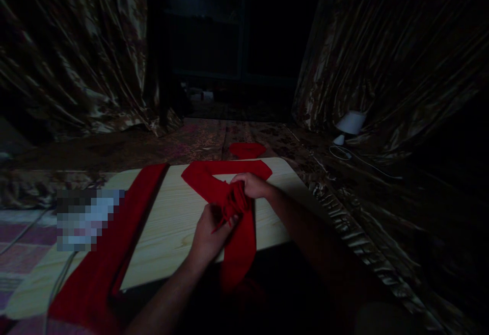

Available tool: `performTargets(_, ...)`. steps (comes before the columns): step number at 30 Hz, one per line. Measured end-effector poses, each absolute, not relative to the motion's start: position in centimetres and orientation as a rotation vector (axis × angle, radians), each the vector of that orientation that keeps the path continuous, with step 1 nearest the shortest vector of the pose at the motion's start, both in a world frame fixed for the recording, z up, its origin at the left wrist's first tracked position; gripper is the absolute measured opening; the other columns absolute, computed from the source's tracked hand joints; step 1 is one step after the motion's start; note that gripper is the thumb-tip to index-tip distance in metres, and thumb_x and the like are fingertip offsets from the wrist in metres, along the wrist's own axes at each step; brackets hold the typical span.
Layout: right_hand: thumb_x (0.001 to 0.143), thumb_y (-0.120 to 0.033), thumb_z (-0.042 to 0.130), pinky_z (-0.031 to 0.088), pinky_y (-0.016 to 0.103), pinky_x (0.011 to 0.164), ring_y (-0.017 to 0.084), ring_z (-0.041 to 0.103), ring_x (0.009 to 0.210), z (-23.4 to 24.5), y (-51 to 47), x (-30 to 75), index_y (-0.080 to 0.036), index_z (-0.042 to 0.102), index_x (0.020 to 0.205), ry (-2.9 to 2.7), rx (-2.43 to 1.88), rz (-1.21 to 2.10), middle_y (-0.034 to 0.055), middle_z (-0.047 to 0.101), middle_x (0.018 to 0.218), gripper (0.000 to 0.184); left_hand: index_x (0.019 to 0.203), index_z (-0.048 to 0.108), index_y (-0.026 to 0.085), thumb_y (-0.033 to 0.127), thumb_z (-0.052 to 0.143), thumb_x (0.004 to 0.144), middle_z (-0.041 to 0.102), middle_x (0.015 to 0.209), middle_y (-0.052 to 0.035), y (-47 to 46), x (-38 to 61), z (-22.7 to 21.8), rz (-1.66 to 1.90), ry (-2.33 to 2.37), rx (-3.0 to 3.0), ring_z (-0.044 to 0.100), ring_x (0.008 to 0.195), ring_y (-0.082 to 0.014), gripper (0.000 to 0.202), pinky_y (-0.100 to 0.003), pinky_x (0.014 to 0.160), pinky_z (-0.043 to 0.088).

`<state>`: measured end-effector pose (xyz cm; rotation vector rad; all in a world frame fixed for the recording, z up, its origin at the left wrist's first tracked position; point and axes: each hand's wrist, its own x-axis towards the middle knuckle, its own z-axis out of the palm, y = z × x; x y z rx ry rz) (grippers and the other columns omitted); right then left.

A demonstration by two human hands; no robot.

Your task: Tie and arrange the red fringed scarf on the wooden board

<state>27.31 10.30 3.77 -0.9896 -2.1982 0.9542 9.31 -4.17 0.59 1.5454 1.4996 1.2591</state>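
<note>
A long strip of red cloth (240,238) lies folded over the pale wooden board and hangs past its near edge. My right hand (252,185) is closed around the top of a bunched, rolled-looking part of this red cloth. Just below and to the left, my left hand (214,228) pinches the lower side of the same bunch, where thin red strands stick out. A second long red strip (126,225) runs down the left side of the board, apart from both hands.
The wood-grain board (168,223) is a low table top. On its left is a blurred-out object (86,220) with a cable. Beyond the far edge lies another red cloth piece (247,149). A small white lamp (350,123) stands at right, between patterned curtains (76,44). The room is dark.
</note>
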Motion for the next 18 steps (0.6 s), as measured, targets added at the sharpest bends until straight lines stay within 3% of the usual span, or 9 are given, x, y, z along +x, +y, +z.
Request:
performTargets(4,0.073,-0.001,0.059,0.050,0.026,0.078,0.015,0.064,0.076,4.1,11.0,27.0,-0.014,0.072,0.081,-2.067,-0.979,1.055,0.0002,0.072,0.077,0.020,0.133,0.044,0.013,0.044,0.077,0.074,0.074,0.102,-0.0115,-4.8,10.2,0.6,1.075,1.555,1.500,0.072,0.086,-0.0228,0.075,-0.034,0.075,0.055)
performTargets(6,0.074,-0.005,0.061,0.050,0.026,0.076,0.015,0.063,0.074,4.1,11.2,27.0,-0.014,0.071,0.080,-2.006,-0.958,1.127,-0.0004,0.071,0.076,0.015,0.132,0.048,0.013,0.039,0.077,0.074,0.075,0.093,-0.0083,-4.5,10.4,0.8,0.971,1.579,1.537,0.072,0.080,-0.0212,0.071,-0.030,0.071,0.052)
performTargets(9,0.077,-0.010,0.063,0.051,0.027,0.074,0.014,0.062,0.071,4.2,11.5,27.3,-0.014,0.070,0.081,-1.922,-0.932,1.236,-0.0003,0.071,0.075,0.009,0.106,0.062,0.017,0.027,0.071,0.077,0.074,0.081,-0.0046,-3.9,10.2,1.3,0.810,1.607,1.678,0.069,0.071,-0.0179,0.032,-0.026,0.065,0.047)
performTargets(12,0.078,-0.017,0.067,0.052,0.029,0.075,0.015,0.062,0.072,4.4,11.7,28.0,-0.014,0.070,0.080,-1.891,-0.915,1.299,0.0003,0.072,0.075,0.004,0.086,0.060,0.019,0.018,0.062,0.080,0.071,0.076,-0.0058,-3.1,9.5,1.9,0.653,1.749,1.852,0.067,0.069,-0.0183,0.006,-0.026,0.062,0.042)
performTargets(18,0.073,-0.028,0.079,0.056,0.033,0.076,0.017,0.066,0.075,3.9,12.1,28.9,-0.015,0.072,0.091,-1.879,-1.011,1.349,0.0025,0.074,0.083,0.023,0.103,0.059,0.017,0.025,0.052,0.089,0.072,0.102,-0.0175,-0.9,6.9,3.0,0.639,2.112,2.081,0.070,0.086,-0.0281,0.017,-0.033,0.068,0.044)
